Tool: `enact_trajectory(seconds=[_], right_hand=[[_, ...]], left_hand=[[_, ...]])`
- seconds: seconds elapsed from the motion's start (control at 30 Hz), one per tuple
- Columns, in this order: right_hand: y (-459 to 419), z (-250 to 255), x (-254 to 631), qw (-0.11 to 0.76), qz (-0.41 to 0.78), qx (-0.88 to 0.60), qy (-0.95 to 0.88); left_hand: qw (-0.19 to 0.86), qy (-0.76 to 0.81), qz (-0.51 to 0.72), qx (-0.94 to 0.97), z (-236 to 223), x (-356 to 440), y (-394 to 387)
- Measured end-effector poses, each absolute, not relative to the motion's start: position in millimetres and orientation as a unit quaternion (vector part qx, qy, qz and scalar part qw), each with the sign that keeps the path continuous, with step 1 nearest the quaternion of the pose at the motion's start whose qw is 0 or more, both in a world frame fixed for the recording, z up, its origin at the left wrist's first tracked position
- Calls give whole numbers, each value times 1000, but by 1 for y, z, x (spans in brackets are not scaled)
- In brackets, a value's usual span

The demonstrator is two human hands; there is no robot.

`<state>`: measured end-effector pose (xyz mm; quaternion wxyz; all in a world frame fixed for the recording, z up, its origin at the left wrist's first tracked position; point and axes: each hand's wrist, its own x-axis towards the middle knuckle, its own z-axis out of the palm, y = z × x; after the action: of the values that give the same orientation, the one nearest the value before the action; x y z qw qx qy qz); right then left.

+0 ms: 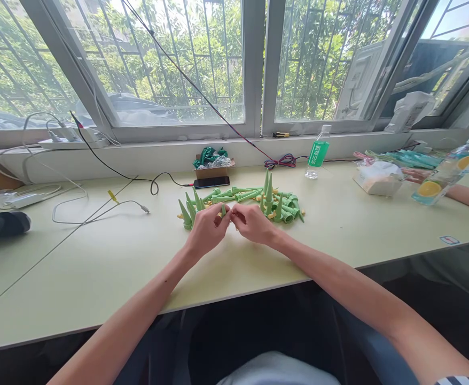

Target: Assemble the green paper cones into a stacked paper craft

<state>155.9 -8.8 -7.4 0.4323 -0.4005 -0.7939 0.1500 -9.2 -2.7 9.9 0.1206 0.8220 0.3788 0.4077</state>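
My left hand point(208, 227) is closed round a small green plastic cone point(223, 210), whose tip shows between thumb and fingers. Its fingertips meet those of my right hand point(253, 222), which is pinched; whatever it grips is too small or hidden to name. Just behind both hands lies a pile of green cone-shaped plastic pieces point(288, 206) with small yellow parts among them. Several green cones point(187, 214) stand upright beside my left hand, and a few taller ones point(268, 190) rise behind my right hand.
Behind the pile are a phone point(211, 182) and a small cardboard box point(214, 170). A water bottle point(318, 152) stands back right, near a tissue pack point(378, 177). Cables point(98, 211) cross the table's left side. Another person's hand point(416, 175) rests at far right, behind a bottle point(446, 174).
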Motion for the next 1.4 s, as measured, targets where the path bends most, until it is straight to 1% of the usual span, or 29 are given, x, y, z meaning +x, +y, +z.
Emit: enact_trajectory(seconds=[0.7,1.4], right_hand=[[-9,-7,155,436,166,-393,-793],[-10,-6,155,432,158,-392,-797]], left_hand=[[136,391,406,815,10,-9,-5],[125,384,406,819,9,-9,-4]])
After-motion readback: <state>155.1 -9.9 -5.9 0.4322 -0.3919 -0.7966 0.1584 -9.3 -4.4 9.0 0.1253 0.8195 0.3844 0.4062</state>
